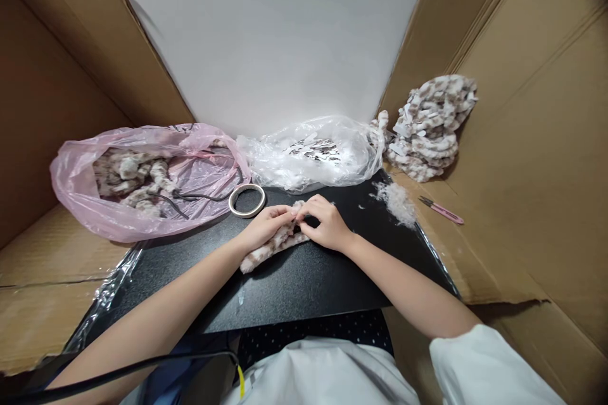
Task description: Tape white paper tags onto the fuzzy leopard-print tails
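Observation:
A strip of fluffy white cloth with brown spots (262,255) lies on the black tabletop (304,285), folded over near its upper end. My left hand (268,226) is closed over the strip, fingers pressing on it from the left. From the right, my right hand (324,221) pinches the strip's upper end, thumb and forefinger close to my left fingertips. Whether anything small sits between the fingertips is hidden. A roll of tape (247,212) lies flat just beyond my left hand.
A pink plastic bag (76,171) at left holds spotted fluffy pieces and dark cords. Behind my hands lies a clear bag (270,164) of printed pieces. Spotted fluffy pieces (437,120), white fluff (399,204) and pink thread snips (444,210) are at right. Cardboard walls (536,139) stand around.

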`<action>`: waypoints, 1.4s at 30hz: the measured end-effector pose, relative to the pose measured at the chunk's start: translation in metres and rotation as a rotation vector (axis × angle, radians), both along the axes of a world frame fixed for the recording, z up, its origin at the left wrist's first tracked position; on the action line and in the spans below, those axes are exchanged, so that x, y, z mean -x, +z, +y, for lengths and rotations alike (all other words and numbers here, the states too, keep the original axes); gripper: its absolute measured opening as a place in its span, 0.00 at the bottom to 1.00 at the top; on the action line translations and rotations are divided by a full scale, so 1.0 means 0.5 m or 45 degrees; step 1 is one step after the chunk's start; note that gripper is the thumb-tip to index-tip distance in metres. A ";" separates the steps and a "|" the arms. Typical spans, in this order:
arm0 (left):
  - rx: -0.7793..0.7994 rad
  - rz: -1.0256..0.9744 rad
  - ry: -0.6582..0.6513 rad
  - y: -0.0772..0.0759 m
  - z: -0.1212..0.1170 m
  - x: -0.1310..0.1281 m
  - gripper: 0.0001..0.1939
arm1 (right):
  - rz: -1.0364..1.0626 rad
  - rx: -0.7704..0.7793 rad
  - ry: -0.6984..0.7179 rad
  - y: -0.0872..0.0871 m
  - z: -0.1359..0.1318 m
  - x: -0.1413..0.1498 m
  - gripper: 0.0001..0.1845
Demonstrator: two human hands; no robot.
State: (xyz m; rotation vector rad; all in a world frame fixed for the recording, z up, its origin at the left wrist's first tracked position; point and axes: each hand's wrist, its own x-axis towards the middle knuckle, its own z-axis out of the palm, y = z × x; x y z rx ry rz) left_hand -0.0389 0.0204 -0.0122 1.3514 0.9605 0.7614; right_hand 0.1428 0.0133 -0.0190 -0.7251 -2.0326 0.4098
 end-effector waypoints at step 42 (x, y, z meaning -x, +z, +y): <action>-0.113 -0.841 0.402 0.109 0.013 0.011 0.20 | -0.314 0.669 0.253 0.058 -0.053 0.104 0.18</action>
